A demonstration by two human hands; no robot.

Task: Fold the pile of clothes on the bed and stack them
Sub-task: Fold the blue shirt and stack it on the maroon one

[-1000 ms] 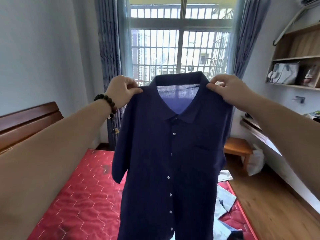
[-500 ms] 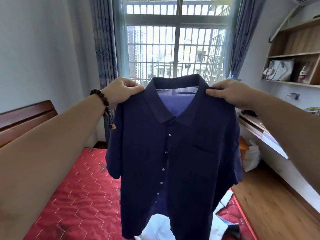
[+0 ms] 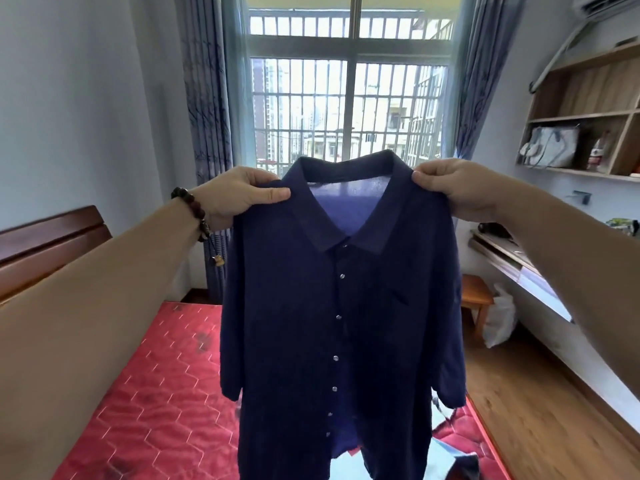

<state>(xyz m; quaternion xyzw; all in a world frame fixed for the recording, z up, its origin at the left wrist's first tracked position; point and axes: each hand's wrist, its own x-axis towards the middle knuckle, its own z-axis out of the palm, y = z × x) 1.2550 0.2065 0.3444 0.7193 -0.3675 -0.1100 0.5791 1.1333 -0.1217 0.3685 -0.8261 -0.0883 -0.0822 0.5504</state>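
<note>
A navy short-sleeved button shirt hangs full length in front of me, collar up, buttoned front facing me. My left hand pinches its left shoulder beside the collar. My right hand pinches the right shoulder. The shirt's hem hangs above the red mattress of the bed. Other clothes, pale and dark, show past the shirt's lower edge; most of that pile is hidden behind the shirt.
A wooden headboard stands at the left. Right of the bed lies wooden floor with a small stool, a white bag and a long desk. Wall shelves hang above. A barred window faces me.
Both hands have dropped lower in the frame with the shirt still held by the shoulders. The sleeves now hang closer to the body. The shirt covers more of the clothes on the bed.
</note>
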